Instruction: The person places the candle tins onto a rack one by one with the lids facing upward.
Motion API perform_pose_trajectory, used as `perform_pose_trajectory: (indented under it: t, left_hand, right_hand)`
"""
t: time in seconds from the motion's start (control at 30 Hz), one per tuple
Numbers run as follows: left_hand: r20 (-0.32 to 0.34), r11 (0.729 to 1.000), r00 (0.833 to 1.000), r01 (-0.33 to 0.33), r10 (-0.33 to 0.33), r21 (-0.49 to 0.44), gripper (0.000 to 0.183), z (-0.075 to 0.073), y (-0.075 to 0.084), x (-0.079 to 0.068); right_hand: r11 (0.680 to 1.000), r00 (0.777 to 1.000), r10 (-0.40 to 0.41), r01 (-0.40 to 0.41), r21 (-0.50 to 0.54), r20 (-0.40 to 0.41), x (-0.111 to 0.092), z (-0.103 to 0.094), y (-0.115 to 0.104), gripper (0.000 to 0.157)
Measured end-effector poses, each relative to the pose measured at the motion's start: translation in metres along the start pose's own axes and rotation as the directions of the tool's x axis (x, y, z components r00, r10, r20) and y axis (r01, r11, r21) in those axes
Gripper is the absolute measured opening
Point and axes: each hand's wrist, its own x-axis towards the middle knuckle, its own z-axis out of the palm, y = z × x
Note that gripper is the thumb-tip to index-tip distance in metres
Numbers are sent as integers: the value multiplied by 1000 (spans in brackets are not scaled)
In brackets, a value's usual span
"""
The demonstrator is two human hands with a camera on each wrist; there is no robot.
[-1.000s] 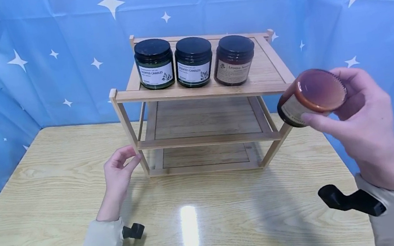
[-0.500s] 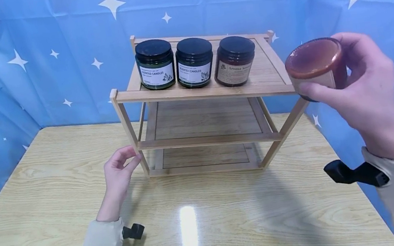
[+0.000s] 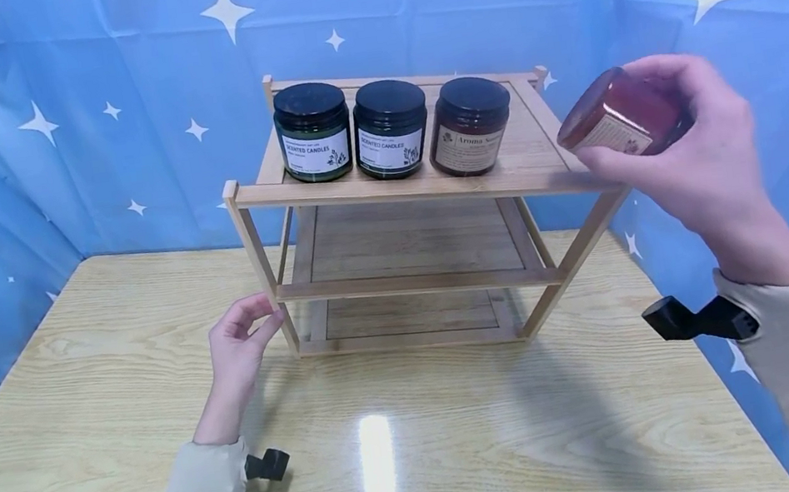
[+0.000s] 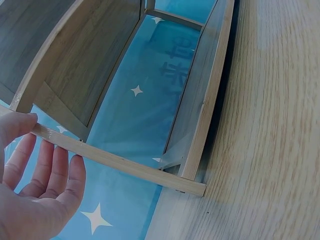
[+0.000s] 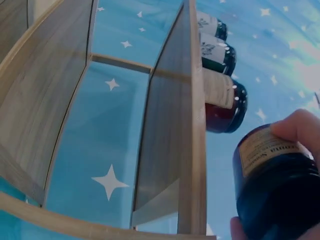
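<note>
A three-tier wooden rack [image 3: 407, 284] stands on the table. On its top tier, two green scented candle jars [image 3: 314, 135] with white labels and one amber candle jar [image 3: 469, 128] with a beige label stand upright in a row, black lids on. My right hand [image 3: 709, 143] grips another amber candle jar [image 3: 622, 117] beyond the top tier's right end. The jar is tilted, base toward the left; its dark lid end [image 5: 280, 200] faces the right wrist camera. My left hand [image 4: 45, 185] pinches the rack's front left leg [image 4: 105, 156] between thumb and fingers.
Pale wood-grain table [image 3: 422, 444] lies under the rack, with a bright light reflection in front. A blue cloth [image 3: 133, 56] with white stars hangs behind and at both sides. Each wrist wears a black camera mount [image 3: 700, 319].
My right hand has raised the amber jar from beside the rack to top-tier height. The jar has turned, so its side and label show instead of its base. My left hand stays put.
</note>
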Motion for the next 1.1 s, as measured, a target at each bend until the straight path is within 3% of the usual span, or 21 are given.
perform_pose_trajectory:
  t: [0.17,0.37,0.77,1.1]
  left_hand:
    - [-7,1000,1000,3,-3,11,36,0,0,0]
    - [-22,1000,1000,4,-4,11,36,0,-1,1]
    - [-25,999,1000,9,-8,46,35,0,-1,1]
    - [-17,1000,1000,2,-2,24,33,0,-1,2]
  right_hand:
    - [999,999,32,-33,-7,-37,3,2,3,61]
    - [995,997,67,-69,-73,-26,10,6,6,64]
    - [988,995,90,-83,-131,47,27,22,8,63]
    - [943,981,149,-104,-317,121,38,25,8,79]
